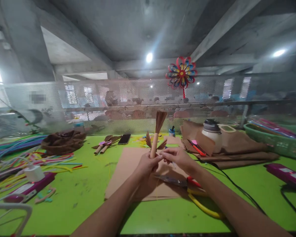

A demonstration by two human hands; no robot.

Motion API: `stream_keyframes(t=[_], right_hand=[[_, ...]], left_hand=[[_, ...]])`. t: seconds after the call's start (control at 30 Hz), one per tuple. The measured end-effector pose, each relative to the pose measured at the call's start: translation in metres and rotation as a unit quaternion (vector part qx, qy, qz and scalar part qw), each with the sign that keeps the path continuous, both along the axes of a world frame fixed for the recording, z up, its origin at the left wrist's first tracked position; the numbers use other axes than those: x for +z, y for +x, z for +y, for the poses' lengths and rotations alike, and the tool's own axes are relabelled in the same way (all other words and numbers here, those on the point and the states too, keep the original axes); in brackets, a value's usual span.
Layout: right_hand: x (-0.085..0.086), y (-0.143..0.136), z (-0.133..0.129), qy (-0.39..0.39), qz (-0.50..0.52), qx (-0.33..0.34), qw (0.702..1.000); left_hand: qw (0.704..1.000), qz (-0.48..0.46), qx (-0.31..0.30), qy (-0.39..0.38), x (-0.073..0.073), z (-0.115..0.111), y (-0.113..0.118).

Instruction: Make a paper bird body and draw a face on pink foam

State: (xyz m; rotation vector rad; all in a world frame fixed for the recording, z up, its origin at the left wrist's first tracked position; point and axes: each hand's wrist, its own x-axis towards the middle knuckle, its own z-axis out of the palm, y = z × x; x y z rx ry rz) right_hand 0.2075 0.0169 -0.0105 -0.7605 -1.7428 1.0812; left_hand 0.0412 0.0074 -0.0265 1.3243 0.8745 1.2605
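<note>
My left hand (148, 167) is closed around the lower end of a brown paper tube (154, 144), held upright. A pleated paper fan (160, 121) flares from its top. Smaller pleated pieces (148, 141) show on both sides of the tube; how they are fastened is unclear. Close beside it, my right hand (180, 159) pinches thumb and fingers together near the left thumb. Whatever lies in that pinch is too small to name. Beneath both hands lies a light brown board (122, 172). On it rests a metal-ended tool (174, 180) with red and yellow handles, partly hidden by my right forearm.
Similar paper tubes (104, 146) and a phone (124, 139) lie at the back left. Coloured strips (61, 158) and a purple power strip (29, 187) spread leftward. Brown paper (239, 144), a lidded jar (211, 133), a green basket (271, 140) and a black cable (239, 187) occupy the right.
</note>
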Motion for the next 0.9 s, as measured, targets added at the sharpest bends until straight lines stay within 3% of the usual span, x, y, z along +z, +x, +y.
stream_keyframes(t=[0.2, 0.37, 0.57, 0.9], right_hand=[[0.000, -0.002, -0.003, -0.084, 0.034, 0.047, 0.995], [0.004, 0.010, -0.001, -0.154, -0.001, 0.087, 0.984], [0.001, 0.014, 0.003, -0.168, -0.044, 0.100, 0.980], [-0.010, 0.016, 0.009, -0.206, 0.008, 0.172, 0.963]], left_hand=[[1.000, 0.021, -0.010, 0.000, -0.006, -0.002, 0.004], [0.998, 0.048, -0.039, -0.008, -0.010, 0.000, 0.005], [0.995, 0.081, -0.060, -0.012, -0.013, 0.003, 0.001], [0.992, 0.077, -0.097, 0.001, -0.005, -0.008, -0.002]])
